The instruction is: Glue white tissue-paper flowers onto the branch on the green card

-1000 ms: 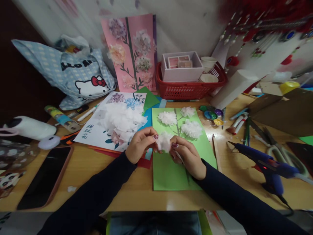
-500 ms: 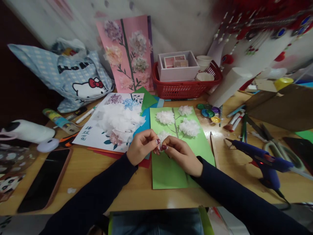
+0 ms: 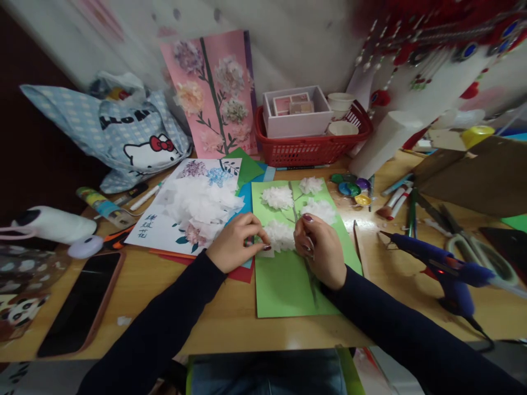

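On the green card (image 3: 288, 285) mid-desk, left hand (image 3: 234, 244) and right hand (image 3: 319, 249) flank a white tissue flower (image 3: 280, 236), fingers curled, fingertips pressing its edges against the card. Three more tissue flowers (image 3: 278, 196) sit further up. Blue glue gun (image 3: 444, 269) lies well right; phone (image 3: 80, 304) far left.

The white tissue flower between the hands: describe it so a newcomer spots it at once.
Find the green card lying mid-table. Four white tissue flowers sit on it; this tissue flower is the nearest, left of the painted stem. Only it lies between the left hand and right hand.
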`<state>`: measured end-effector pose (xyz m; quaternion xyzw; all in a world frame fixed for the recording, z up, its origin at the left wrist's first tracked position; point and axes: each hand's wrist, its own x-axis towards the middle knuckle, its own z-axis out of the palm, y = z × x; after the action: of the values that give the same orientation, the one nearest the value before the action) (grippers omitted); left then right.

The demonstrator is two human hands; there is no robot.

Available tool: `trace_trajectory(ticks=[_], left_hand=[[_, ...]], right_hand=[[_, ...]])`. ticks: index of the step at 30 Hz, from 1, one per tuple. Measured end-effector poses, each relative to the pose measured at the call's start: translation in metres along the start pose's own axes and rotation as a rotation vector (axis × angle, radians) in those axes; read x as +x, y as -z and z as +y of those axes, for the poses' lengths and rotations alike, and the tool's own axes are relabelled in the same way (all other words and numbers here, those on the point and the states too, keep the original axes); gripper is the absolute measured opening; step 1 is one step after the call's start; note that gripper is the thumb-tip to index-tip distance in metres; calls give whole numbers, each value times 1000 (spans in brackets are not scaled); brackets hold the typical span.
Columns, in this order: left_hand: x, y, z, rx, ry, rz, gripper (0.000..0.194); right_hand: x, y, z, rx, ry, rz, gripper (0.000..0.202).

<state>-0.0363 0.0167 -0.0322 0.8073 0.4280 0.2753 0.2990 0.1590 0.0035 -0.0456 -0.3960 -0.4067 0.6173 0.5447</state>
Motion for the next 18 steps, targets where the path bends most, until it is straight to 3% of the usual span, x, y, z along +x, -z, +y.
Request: trace_trajectory(ticks=[3,7,12,18], left_hand=[[1,5,1,-196,46,4,8],[1,11,3,-391,88,37,15],[0,9,7,-515,98,16,24],[1,7,12,-536,67,14,29]], right_hand=[[-2,-1,-2,-116,-25,-60,30],[-8,-5,-6,-259,-44,-259,28],[-15,-8,-9,-264,-88,-479,31],[-16,-5,-8,-192,-103,-558,28]])
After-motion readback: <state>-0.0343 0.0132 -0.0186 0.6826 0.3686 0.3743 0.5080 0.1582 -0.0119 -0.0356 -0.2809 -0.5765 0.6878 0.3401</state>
